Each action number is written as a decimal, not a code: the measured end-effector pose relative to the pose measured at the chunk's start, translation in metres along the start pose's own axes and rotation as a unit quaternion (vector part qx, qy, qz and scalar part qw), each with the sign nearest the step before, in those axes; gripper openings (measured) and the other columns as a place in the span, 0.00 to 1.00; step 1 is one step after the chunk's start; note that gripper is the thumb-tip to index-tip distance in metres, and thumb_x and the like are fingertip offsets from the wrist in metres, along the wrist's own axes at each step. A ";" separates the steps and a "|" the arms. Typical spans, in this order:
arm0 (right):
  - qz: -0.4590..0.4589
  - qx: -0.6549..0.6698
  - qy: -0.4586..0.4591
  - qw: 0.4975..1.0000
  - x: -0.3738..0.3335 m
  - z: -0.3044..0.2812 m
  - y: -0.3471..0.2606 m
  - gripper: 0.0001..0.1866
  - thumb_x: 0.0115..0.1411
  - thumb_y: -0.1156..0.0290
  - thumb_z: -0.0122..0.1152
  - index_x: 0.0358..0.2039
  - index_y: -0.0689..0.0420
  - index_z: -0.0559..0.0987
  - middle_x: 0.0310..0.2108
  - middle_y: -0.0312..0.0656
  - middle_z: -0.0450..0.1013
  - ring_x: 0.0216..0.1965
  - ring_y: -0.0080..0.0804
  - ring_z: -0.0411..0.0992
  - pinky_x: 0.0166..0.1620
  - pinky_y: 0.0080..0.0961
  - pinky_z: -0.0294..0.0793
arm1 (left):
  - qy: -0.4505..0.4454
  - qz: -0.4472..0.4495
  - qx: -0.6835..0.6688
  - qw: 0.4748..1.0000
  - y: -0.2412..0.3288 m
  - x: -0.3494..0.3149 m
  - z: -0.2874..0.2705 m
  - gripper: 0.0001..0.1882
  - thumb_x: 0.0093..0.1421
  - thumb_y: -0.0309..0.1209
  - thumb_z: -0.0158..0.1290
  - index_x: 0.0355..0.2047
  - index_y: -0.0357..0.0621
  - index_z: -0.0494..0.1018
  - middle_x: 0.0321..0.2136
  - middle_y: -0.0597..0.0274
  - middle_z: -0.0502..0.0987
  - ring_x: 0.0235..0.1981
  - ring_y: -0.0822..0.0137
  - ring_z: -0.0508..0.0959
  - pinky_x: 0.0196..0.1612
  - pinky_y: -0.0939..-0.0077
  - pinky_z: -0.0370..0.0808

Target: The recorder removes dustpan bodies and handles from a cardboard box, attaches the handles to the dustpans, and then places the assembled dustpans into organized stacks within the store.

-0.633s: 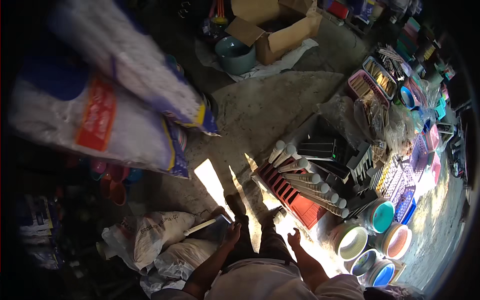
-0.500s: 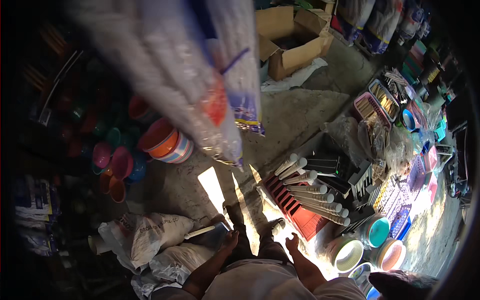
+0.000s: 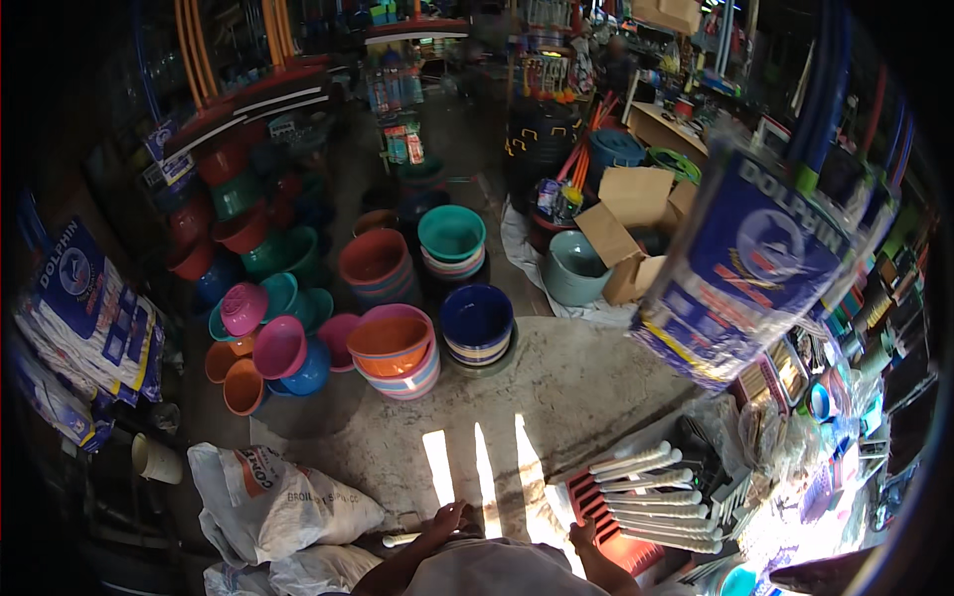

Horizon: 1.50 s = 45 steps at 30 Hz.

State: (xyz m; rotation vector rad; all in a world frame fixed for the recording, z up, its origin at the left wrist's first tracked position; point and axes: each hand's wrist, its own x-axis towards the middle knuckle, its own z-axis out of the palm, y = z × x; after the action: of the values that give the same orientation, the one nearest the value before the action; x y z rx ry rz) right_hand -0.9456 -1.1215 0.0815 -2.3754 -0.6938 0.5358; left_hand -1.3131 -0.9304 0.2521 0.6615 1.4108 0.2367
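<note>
Low in the picture, my left hand (image 3: 448,518) hangs in front of my body, fingers loose, with nothing visible in it. A pale stick-like handle (image 3: 400,539) lies close beside it, partly covered by my forearm. My right hand (image 3: 583,534) hangs with loose fingers, also with nothing seen in it. Nearest to it is a red slotted plastic rack (image 3: 588,507) on the floor. Several pale ribbed rods (image 3: 646,497) lie across that rack. Printed white sacks (image 3: 283,502) lie on the floor to my left.
Stacked basins and pots, among them an orange pot (image 3: 390,340) and a dark blue pot (image 3: 477,318), stand ahead. Blue-and-white plastic packs (image 3: 745,258) hang at the right, others (image 3: 87,308) at the left. An open cardboard box (image 3: 636,214) stands behind a grey-green bucket (image 3: 576,268).
The view has tilted up, bringing the pots and shop interior into sight. The hanging packs, formerly overhead at centre left, now appear at the right. My hands sit lower in the picture.
</note>
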 end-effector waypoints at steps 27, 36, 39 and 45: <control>-0.317 -0.089 -0.344 0.880 0.231 0.191 -0.337 0.16 0.58 0.63 0.61 0.46 0.54 0.79 0.37 0.40 0.80 0.35 0.32 0.80 0.46 0.32 0.76 | 0.070 0.054 -0.088 0.992 0.274 0.182 -0.119 0.32 0.67 0.55 0.44 0.56 0.37 0.65 0.43 0.48 0.79 0.38 0.64 0.79 0.40 0.67 0.79; 0.181 0.229 -0.228 0.929 0.280 0.095 -0.415 0.21 0.59 0.66 0.60 0.51 0.62 0.75 0.40 0.49 0.78 0.33 0.34 0.79 0.33 0.29 0.79 | -0.171 0.150 0.144 0.963 0.464 0.264 0.004 0.23 0.69 0.47 0.46 0.52 0.40 0.70 0.45 0.55 0.79 0.40 0.68 0.78 0.43 0.75 0.77; 0.222 0.245 -0.177 0.927 0.294 0.073 -0.412 0.21 0.59 0.68 0.58 0.52 0.63 0.74 0.43 0.49 0.77 0.35 0.35 0.79 0.33 0.30 0.79 | -0.253 0.102 0.228 0.935 0.520 0.278 0.066 0.23 0.69 0.47 0.46 0.53 0.41 0.70 0.46 0.58 0.77 0.41 0.70 0.77 0.41 0.75 0.76; 0.307 0.307 -0.130 0.891 0.339 0.065 -0.412 0.21 0.61 0.68 0.57 0.53 0.63 0.73 0.43 0.47 0.77 0.37 0.36 0.79 0.36 0.32 0.80 | -0.439 0.195 0.511 0.713 0.541 0.355 0.146 0.31 0.64 0.53 0.49 0.55 0.40 0.70 0.47 0.53 0.78 0.46 0.59 0.78 0.46 0.65 0.75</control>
State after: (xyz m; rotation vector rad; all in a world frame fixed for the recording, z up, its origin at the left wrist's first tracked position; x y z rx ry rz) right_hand -0.8573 -0.6127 0.2293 -1.8810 0.1601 1.1619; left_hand -0.9889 -0.3518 0.2591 1.7158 0.3224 -0.5582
